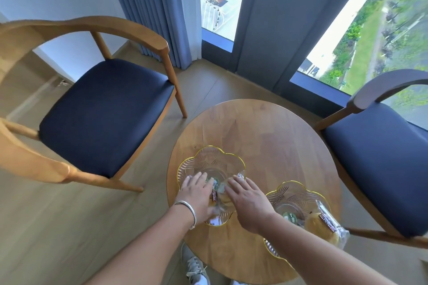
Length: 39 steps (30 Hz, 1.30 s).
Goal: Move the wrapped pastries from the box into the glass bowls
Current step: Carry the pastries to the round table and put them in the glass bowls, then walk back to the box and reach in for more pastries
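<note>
Wrapped pastries (218,194) sit in the left glass bowl (209,164), bunched at its near side, right under and between our two hands. Long axis of the visible packet seems to run near-to-far, though wrappers are mostly covered and blurred. A second lot, the right-bowl pastries (324,224), lies in the right glass bowl (289,192), one packet poking over its right rim.

Left hand (196,194) lies palm down over the left side of the packets, fingers spread and flat, not clenched; we can't tell if it pinches a wrapper or just presses. Right hand (245,201) is the same, palm down, fingers extended toward the far side, tips on a wrapper edge at the bowl's right rim; grasp unclear. Both hands are equally close, pastries directly beneath, so no reach is needed (only a lift-off or a nudge). Both forearms come in from the near edge, left wrist wearing a bracelet (187,209).

No box in view, so we judge this a placing or settling step. Bowls rest on the round wooden table (266,136), with a chair (104,109) at far left.
</note>
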Each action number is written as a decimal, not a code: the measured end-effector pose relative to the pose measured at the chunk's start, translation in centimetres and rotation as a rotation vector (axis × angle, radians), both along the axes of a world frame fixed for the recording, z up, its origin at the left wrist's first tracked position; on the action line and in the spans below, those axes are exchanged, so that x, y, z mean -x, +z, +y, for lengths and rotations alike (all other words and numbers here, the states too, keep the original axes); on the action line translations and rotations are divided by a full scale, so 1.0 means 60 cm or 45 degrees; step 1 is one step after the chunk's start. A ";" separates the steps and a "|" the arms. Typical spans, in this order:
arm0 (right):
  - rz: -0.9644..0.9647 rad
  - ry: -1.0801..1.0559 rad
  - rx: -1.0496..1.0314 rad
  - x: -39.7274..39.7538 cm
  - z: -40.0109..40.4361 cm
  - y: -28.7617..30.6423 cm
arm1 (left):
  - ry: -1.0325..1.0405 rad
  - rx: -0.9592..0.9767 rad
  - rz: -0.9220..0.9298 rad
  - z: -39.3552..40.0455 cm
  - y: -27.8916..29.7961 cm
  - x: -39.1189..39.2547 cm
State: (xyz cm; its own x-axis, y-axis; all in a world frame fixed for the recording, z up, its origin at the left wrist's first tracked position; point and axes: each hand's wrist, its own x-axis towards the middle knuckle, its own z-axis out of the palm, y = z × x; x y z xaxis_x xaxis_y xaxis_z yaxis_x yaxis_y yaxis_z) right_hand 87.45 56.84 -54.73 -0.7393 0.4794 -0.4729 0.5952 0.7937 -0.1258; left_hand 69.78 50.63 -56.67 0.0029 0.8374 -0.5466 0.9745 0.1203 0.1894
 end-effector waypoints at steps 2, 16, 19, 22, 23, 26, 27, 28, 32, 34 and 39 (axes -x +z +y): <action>-0.004 -0.099 0.000 -0.008 -0.002 0.014 | 0.012 -0.025 0.005 0.003 0.014 0.000; 0.090 -0.964 -0.153 -0.227 -0.039 0.190 | -0.365 -0.274 0.039 0.071 0.165 -0.173; 0.109 -1.122 -0.203 -0.308 -0.067 0.213 | -0.459 -0.317 0.024 0.074 0.198 -0.251; 0.138 -1.261 -0.260 -0.398 -0.098 0.238 | -0.596 -0.373 0.039 0.067 0.233 -0.349; 0.156 -1.311 -0.277 -0.432 -0.110 0.247 | -0.641 -0.395 0.044 0.065 0.246 -0.387; 0.183 -1.435 -0.335 -0.547 -0.152 0.273 | -0.742 -0.473 0.052 0.052 0.288 -0.510; 0.187 -1.469 -0.357 -0.589 -0.168 0.280 | -0.770 -0.492 0.047 0.044 0.301 -0.553; 0.192 -1.505 -0.378 -0.632 -0.184 0.287 | -0.795 -0.508 0.041 0.035 0.315 -0.595; 0.237 -1.651 -0.441 -0.810 -0.243 0.313 | -0.906 -0.581 0.044 0.008 0.364 -0.769; 0.250 -1.709 -0.488 -0.899 -0.270 0.328 | -0.954 -0.615 0.049 0.000 0.385 -0.860; 0.213 -1.848 -0.577 -1.106 -0.353 0.365 | -1.083 -0.691 0.003 -0.031 0.426 -1.089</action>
State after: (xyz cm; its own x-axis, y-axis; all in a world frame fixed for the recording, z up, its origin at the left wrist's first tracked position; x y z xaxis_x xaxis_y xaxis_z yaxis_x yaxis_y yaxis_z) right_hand 153.81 35.64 -32.82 0.4528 0.8900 -0.0532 0.8717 -0.4545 -0.1834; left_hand 135.15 48.78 -31.12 0.7144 0.6935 -0.0930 0.6972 -0.7168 0.0098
